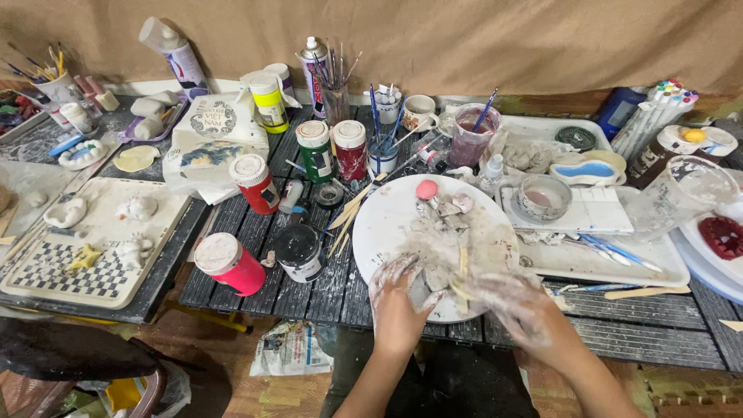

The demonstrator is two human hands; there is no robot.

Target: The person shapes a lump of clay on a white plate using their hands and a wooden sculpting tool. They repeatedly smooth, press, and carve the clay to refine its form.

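Note:
Both my hands are smeared with grey-white clay and meet over the near edge of a round white board (387,220). My left hand (396,298) presses on a grey clay lump (435,277) at the board's front. My right hand (512,303) is blurred, with its fingers closed near a thin wooden stick (463,259) that lies among the clay; whether it grips the stick I cannot tell. Several small clay pieces (445,209) and a pink clay ball (426,189) lie farther back on the board.
Paint jars stand left of the board: pink (229,264), black (299,252), red (255,183), green (315,150). A white tray (650,267) with a small bowl (544,197) and brushes sits right. A checkered board (93,267) with clay figures lies far left. Brush cups line the back.

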